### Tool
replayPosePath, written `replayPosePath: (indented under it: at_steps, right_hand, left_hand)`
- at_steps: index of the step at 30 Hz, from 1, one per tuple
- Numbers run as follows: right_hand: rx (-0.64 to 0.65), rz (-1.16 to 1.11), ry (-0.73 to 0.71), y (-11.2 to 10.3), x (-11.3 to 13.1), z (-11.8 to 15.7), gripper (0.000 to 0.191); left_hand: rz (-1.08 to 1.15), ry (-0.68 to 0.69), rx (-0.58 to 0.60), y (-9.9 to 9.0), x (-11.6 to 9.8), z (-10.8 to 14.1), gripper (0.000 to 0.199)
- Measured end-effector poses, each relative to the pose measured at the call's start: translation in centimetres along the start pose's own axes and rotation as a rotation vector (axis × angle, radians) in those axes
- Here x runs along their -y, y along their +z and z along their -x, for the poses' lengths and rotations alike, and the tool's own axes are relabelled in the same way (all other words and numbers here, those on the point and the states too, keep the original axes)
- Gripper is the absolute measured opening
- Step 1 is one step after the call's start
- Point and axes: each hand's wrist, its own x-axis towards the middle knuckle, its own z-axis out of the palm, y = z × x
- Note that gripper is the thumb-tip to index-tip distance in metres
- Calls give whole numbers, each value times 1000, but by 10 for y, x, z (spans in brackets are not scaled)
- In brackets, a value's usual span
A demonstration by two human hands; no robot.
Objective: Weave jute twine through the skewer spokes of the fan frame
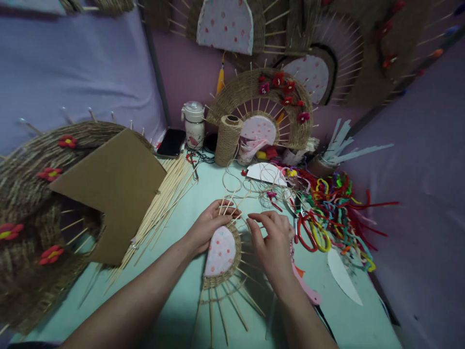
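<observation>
The pale green counter (348, 320) spans the lower frame, with brown cardboard (119, 189) at left. At lower centre, the half-round woven piece (222, 252) has its upper end in the curled grip of the left hand (209, 225). Beside it, the right hand (272, 237) bends its fingers toward the thumb; whether that grip holds twine, I cannot tell.

Dim, cool-toned indoor view through a wide-angle lens.
Soft shadow darkens the pale green tabletop (174, 305) beneath the woven piece (222, 252); the light's source is unclear. Stretching distorts the edges, and the large woven arch (22, 160) at left looks soft.
</observation>
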Motion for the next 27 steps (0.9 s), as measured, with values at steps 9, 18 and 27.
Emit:
replayPosePath:
  at_steps: [9, 18, 27]
  right_hand:
    - [21, -85, -87, -23, -12, -27, 20]
    - [275, 181, -273, 8, -5, -58, 20]
    - [339, 138, -366, 14, -11, -67, 11]
  left_hand:
    - [-46, 8, -1, -1, 9, -2, 25]
    - [-31, 24, 25, 1, 10, -1, 25]
    - [-28, -5, 7, 1, 11, -1, 28]
